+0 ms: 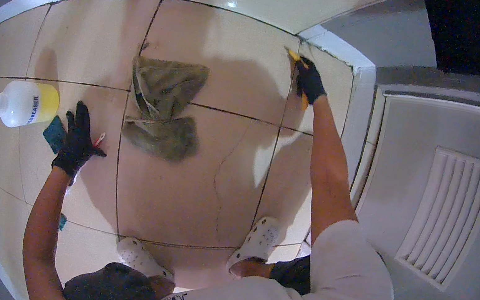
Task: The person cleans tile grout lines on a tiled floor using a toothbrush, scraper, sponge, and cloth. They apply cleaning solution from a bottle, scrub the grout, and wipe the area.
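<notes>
One right hand (310,81), black-gloved, closed round a yellow-handled tool (293,55), its tip at a dark joint near the far right corner of the floor. One left hand (76,143), likewise gloved, fingers spread, palm down over the tiles; a slim white-and-red object (100,139) showing beside its thumb, partly hidden. One green scouring pad (54,133), just beside that hand. One white-capped bottle (21,106), upright, yellow liquid inside. One grey-green cloth (167,91), rumpled, lying between the hands. Floor (188,198): pale tile, dark joints. One pair white clogs (257,239), perforated, worn. One louvred vent (446,214), right, in a grey panel (396,175).
</notes>
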`<state>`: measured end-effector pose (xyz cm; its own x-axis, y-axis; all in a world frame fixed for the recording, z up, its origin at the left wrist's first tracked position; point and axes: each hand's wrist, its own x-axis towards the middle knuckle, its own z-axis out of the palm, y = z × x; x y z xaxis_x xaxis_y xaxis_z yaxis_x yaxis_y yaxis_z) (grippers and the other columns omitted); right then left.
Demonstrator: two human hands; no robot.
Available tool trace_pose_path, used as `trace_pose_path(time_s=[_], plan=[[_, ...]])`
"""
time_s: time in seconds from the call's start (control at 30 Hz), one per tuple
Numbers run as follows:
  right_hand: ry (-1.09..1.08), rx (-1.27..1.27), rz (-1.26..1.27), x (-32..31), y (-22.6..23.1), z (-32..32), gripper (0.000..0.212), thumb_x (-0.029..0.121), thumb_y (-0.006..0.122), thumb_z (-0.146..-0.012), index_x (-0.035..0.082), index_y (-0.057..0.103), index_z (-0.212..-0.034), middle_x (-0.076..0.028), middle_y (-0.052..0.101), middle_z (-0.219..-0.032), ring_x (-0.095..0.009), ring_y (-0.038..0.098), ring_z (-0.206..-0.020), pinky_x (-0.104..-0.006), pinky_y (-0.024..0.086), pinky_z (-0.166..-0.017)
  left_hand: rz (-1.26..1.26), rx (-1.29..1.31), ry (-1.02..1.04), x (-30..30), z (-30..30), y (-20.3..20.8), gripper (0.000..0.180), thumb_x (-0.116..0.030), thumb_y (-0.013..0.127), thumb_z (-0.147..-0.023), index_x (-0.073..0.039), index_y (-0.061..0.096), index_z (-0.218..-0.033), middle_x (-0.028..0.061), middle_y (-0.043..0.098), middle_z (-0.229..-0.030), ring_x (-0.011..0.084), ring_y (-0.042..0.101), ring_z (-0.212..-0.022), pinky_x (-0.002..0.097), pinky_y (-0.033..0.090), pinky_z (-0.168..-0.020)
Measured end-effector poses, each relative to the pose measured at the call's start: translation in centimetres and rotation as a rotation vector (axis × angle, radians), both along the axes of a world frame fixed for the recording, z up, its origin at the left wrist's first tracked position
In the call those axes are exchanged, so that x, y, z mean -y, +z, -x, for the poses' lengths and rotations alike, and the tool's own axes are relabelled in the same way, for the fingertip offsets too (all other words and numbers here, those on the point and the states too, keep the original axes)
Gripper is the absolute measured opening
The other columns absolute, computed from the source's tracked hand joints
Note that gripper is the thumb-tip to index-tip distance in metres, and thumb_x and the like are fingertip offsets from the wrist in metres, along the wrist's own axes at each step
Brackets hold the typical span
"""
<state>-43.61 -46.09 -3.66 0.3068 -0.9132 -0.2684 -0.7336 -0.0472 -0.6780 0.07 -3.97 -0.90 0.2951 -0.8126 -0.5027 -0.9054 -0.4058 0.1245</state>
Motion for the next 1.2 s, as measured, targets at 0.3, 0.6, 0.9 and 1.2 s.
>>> trace_pose_path(time_s=[0.3,0.6,0.9,1.2], plan=[[0.029,-0.095,0.180,-2.1,-1.7,-1.2,0.048,0.035,0.052,-0.088,0.005,0.042,-0.124,-0.017,0.057,-0.107,-0.027,0.054,-0.102,-0.0323,0.042,-0.089,0.105,0.025,-0.096,-1.2,-1.1,-1.8,0.134,-0.046,0.081,-0.044,0.012,0.001,-0.135,0.0283,0.002,-0.144,0.0358,0.000,-0.136,0.0475,0.000,-0.109],[0.056,-0.067,-0.295,-24.0,5.0,-1.5,0.051,0.041,0.050,-0.088,0.010,0.041,-0.127,-0.013,0.053,-0.111,-0.025,0.051,-0.097,-0.0336,0.040,-0.081,0.043,0.031,-0.062,0.0,-0.3,0.7,0.122,-0.049,0.077,-0.053,0.010,0.010,-0.136,0.0267,0.007,-0.144,0.0395,0.007,-0.134,0.0440,0.008,-0.110],[0.410,-0.219,0.308,-32.9,8.2,-15.6,0.070,0.051,0.059,-0.076,0.009,0.042,-0.129,-0.024,0.032,-0.137,-0.043,0.031,-0.124,-0.0484,0.026,-0.102,0.102,0.042,-0.140,-1.9,-1.0,-0.4,0.113,-0.048,0.072,-0.061,0.010,0.011,-0.136,0.0252,0.010,-0.144,0.0352,0.008,-0.135,0.0440,0.007,-0.110],[0.314,-0.117,0.282,-27.5,3.4,-19.2,0.060,0.039,0.056,-0.079,0.006,0.044,-0.126,-0.020,0.037,-0.134,-0.036,0.033,-0.125,-0.0413,0.027,-0.104,0.014,0.082,-0.196,-1.8,-0.3,0.6,0.117,-0.050,0.073,-0.059,0.010,0.010,-0.136,0.0261,0.010,-0.144,0.0325,0.002,-0.137,0.0449,0.001,-0.110]])
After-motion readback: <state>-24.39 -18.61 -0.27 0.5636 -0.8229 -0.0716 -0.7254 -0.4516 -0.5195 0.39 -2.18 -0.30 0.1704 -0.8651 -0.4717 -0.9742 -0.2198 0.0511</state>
